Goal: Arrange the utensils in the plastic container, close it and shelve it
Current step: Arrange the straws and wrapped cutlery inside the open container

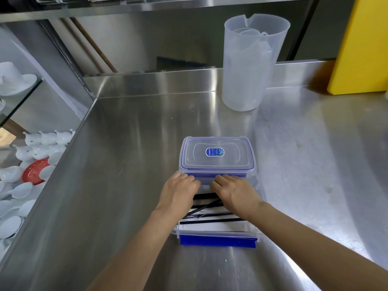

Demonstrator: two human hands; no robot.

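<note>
A clear plastic container (218,232) with blue latches stands open on the steel counter, close to me. Inside lie black-handled utensils (210,206) and a clear plastic fork (202,216) on a striped lining. Just beyond it sits the clear lid (217,154) with a blue seal and a blue sticker; whether it lies flat or tops a second box I cannot tell. My left hand (178,192) and my right hand (237,194) reach side by side over the container. Their fingers curl onto its far rim, by the far blue latch.
A tall translucent plastic jug (249,64) stands at the back of the counter. A yellow board (361,45) leans at the back right. A steel shelf (189,5) runs overhead. Below on the left are white dishes (42,141) and a red plate (35,171).
</note>
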